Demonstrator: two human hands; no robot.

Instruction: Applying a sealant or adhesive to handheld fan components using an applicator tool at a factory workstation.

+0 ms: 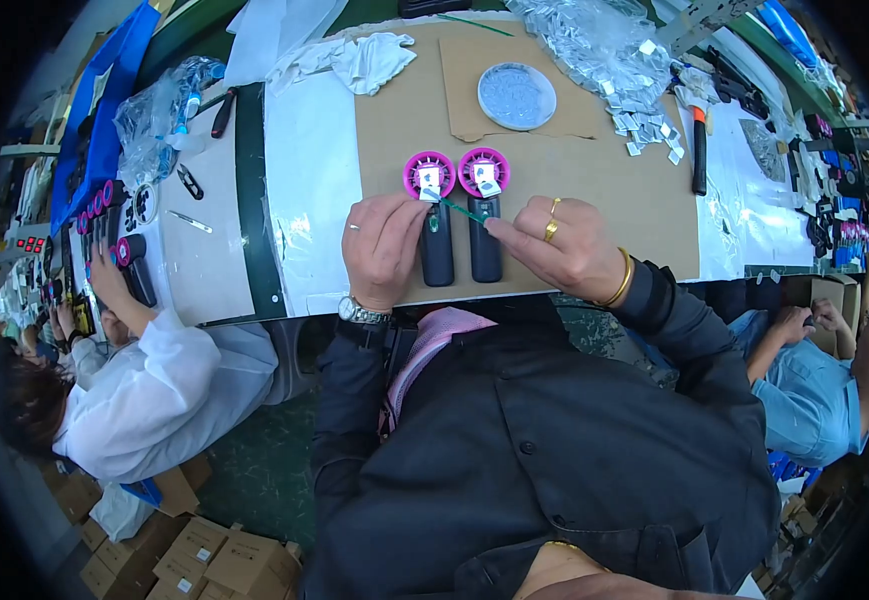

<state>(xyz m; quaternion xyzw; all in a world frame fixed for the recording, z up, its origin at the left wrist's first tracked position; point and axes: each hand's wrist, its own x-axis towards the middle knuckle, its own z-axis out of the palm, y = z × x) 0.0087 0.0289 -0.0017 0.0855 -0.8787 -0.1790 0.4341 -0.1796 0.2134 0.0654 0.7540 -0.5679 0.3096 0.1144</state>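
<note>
- Our left hand (382, 248) rests on the brown cardboard sheet (554, 180), fingers curled narrow and pinched on a small white label (428, 192) at the head of the left fan (433, 215).
- Our right hand (559, 248) pinches a thin green stick (462, 209) between thumb and forefinger; its tip reaches to the white label by the left hand.
- Two small handheld fans lie side by side on the cardboard between our hands, touching or nearly so: each has a round magenta head pointing away from us and a dark handle toward us. The right fan (483, 212) carries a pale label on its head.
- Beyond the fans sits a round grey dish (516, 96) holding small clear pieces, on a second cardboard piece.
- To its right, a heap of small square silvery packets (644, 110) spills from a clear plastic bag (584, 40).
- A tool with an orange and black handle (698, 150) lies right of the cardboard on the white tabletop (314, 180).
- White cloth (369, 58) is crumpled at the far edge.
- At the left, another person's hand (106, 272) works at a row of similar magenta fans (99, 205); a blue bag (104, 110) lies beyond.
- Brown cardboard boxes (209, 560) stand on the floor at lower left.
</note>
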